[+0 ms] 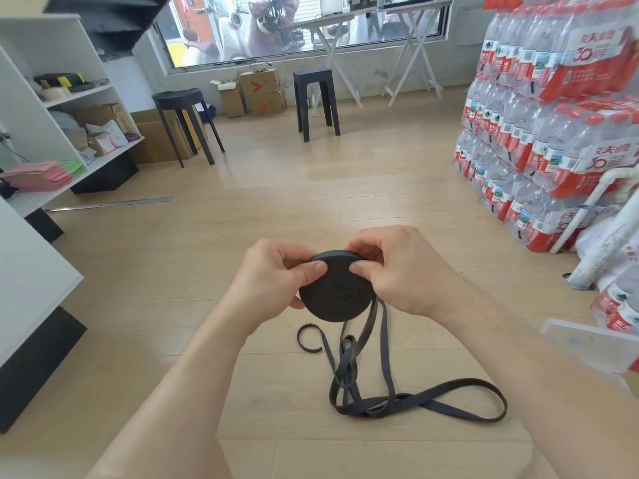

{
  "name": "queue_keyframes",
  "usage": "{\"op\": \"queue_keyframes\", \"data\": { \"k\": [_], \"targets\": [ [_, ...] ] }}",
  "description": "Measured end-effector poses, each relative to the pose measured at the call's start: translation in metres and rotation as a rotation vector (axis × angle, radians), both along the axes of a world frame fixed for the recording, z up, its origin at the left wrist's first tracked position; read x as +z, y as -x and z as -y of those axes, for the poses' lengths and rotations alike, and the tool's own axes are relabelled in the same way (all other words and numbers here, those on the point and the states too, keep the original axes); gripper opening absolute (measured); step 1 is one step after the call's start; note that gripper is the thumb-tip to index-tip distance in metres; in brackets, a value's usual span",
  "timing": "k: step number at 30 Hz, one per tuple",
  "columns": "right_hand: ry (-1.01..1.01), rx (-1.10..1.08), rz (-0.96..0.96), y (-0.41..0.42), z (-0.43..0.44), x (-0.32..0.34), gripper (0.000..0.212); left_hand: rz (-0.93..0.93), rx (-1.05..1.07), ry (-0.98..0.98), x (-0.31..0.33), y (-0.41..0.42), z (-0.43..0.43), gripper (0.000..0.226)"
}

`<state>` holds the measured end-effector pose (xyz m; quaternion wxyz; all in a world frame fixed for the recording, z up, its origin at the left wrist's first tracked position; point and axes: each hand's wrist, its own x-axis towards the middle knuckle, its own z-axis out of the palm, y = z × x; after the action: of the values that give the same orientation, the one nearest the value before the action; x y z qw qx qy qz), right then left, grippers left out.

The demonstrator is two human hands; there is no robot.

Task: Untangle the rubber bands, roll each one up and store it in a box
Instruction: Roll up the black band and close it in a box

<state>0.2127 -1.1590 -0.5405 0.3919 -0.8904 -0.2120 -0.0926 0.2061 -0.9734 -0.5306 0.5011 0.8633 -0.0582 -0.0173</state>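
Above a pale wooden floor (242,188), the left hand (276,274) pinches 1 rubber band roll (333,300) at its left rim and the right hand (408,267) pinches its upper right; rolling seems well advanced, but a tangled tail (415,399) trails on the floor, with boxing yet to come

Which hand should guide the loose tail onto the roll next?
Right, probably. The tail leaves the roll directly below the right hand; the left hand pinches the roll's opposite side, steadying it.
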Motion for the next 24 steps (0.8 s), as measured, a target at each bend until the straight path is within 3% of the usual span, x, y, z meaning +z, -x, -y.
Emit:
{"op": "queue_keyframes", "data": {
  "k": [2,5,8,12,14,20,24],
  "targets": [
    [0.094,0.021,0.012,0.0,0.0,0.0,0.008,-0.006,-0.036,-0.089,-0.001,0.0,0.0,0.015],
    [0.242,0.061,0.079,-0.001,-0.002,-0.002,0.009,0.148,-0.075,-0.41,0.001,0.006,0.006,0.014],
    [0.25,0.082,0.067,-0.002,-0.002,-0.006,0.012,0.241,-0.08,-0.545,0.003,0.011,0.016,0.012],
    [-0.131,0.061,-0.105,0.0,0.007,-0.003,0.014,0.126,0.0,-0.269,0.003,0.004,0.007,0.015],
    [-0.215,0.069,-0.154,-0.001,0.012,0.0,0.017,0.074,0.04,-0.107,0.005,0.003,0.002,0.02],
    [-0.114,-0.017,-0.092,-0.003,0.011,0.0,0.01,0.02,0.083,0.05,0.003,0.0,-0.001,0.024],
    [-0.179,-0.03,-0.142,-0.001,0.011,0.003,0.012,0.019,0.113,0.104,0.001,-0.001,0.0,0.021]
  ]
}}
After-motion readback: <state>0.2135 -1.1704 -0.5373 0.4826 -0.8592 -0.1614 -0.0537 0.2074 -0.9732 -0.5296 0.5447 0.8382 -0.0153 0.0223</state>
